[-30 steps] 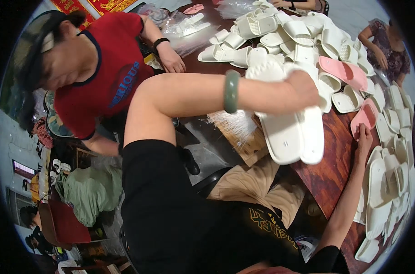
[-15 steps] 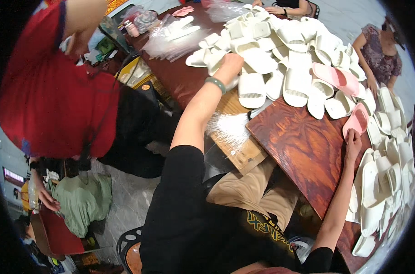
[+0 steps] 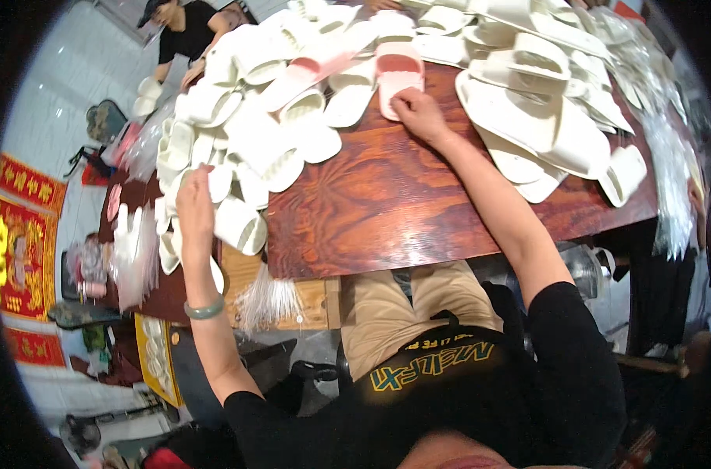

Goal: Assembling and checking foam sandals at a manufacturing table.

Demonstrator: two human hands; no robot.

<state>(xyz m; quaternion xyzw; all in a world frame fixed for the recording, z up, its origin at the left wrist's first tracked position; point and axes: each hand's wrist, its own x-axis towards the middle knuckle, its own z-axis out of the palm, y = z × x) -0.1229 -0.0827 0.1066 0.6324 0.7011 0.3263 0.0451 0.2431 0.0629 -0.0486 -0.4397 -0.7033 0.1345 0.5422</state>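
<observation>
A pink slipper (image 3: 402, 66) lies on the tabletop, its open strap turned away from me. My right hand (image 3: 420, 115) grips its near end, thumb and fingers closed on the edge. At the left edge of a big heap of white slippers (image 3: 254, 137) is my left hand (image 3: 196, 202), a green bangle on its wrist. Its fingers look pressed together, and the hand covers whatever is between them. One white slipper (image 3: 240, 226) lies just right of that hand. Another pink slipper (image 3: 304, 74) lies on top of the heap.
More white slippers (image 3: 527, 117) are stacked at the right on the brown wooden table (image 3: 363, 211). Thin white ties (image 3: 269, 301) lie on a wooden board by the table's near edge. Clear plastic bags (image 3: 135, 262) lie at the left. A person in black (image 3: 187, 35) sits across, far left.
The view has swung to the right, shifting everything in the picture. My right hand is still on the pink slipper; my left hand is still at the heap's left side.
</observation>
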